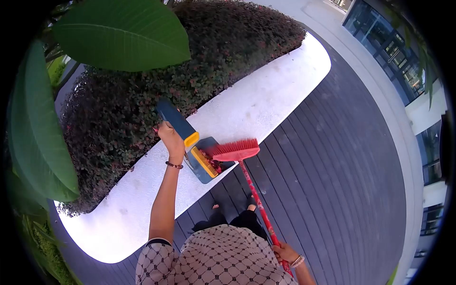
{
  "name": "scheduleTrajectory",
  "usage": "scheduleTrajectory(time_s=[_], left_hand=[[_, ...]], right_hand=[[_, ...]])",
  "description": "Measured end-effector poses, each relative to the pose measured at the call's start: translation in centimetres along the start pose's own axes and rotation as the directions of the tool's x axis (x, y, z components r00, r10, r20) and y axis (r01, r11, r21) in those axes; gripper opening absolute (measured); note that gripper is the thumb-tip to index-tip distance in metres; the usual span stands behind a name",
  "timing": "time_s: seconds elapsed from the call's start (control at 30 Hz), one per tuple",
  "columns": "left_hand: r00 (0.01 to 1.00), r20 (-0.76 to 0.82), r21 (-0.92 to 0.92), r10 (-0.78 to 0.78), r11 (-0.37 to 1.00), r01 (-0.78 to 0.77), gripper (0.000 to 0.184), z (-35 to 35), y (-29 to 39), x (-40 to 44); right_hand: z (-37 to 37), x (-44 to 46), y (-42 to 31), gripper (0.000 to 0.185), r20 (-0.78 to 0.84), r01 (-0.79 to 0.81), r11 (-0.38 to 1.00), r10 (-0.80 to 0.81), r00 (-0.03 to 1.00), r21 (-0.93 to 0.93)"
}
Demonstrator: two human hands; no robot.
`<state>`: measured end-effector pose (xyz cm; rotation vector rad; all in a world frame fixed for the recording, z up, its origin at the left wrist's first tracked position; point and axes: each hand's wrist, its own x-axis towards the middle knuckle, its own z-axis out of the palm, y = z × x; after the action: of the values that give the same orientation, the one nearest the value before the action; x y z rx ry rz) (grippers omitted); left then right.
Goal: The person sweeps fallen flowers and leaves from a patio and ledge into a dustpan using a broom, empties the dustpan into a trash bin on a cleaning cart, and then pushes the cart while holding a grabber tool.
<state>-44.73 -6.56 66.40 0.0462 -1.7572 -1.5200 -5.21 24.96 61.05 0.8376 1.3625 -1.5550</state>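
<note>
Left hand (pixel 172 139) grips a blue-grey plastic dustpan (pixel 207 142) with yellow comb (pixel 204 162), at the near edge of the white curved bench (pixel 266 90); right hand (pixel 285 253), off the bench, grips a long-handled red broom (pixel 253 190). I'd worry: broom bumping pan could spill red scraps (pixel 216 166) off the bench.

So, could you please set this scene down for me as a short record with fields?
Left hand: closed on the blue handle of the dustpan
Right hand: gripping the pole of the red broom
Broom head: bristles toward the picture's top, overlapping the dustpan in view; contact unclear
Dustpan contents: reddish bits
Dustpan detail: yellow teeth
Surroundings: white ledge, shrubs, dark decking
</note>
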Motion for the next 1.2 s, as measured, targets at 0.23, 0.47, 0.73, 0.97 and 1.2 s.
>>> scheduleTrajectory(time_s=[0.23, 0.47, 0.73, 0.97, 1.2], left_hand=[[0.943, -0.048, -0.071, -0.329, 0.943, 0.326, 0.035, -7.3, 1.8, 0.1], [0.918, -0.384, -0.075, -0.094, 0.995, 0.071, 0.038, -23.5, 6.5, -1.2], [0.883, -0.458, 0.075, -0.103, 0.985, 0.153, 0.041, -29.1, 5.2, -0.3], [0.827, -0.531, 0.039, -0.184, 0.97, 0.241, 0.029, -30.3, 0.6, 0.5], [0.681, -0.73, 0.035, -0.063, 0.991, 0.13, 0.041, -36.5, 5.7, -5.8]], right_hand=[[-0.8, -1.4, -3.8, 0.014, -0.294, 0.162, 0.985, -0.14, 0.946, 0.053], [-3.6, 3.6, -9.2, 0.014, -0.349, 0.302, 0.95, -0.311, 0.884, -0.081], [2.8, 13.0, -10.6, 0.013, -0.066, 0.229, 0.964, -0.239, 0.969, -0.132], [5.4, 3.5, -6.0, 0.009, 0.204, 0.069, 0.905, 0.02, 0.979, -0.42], [1.8, 4.0, -10.9, 0.013, 0.044, 0.057, 0.913, -0.043, 0.998, -0.403]])
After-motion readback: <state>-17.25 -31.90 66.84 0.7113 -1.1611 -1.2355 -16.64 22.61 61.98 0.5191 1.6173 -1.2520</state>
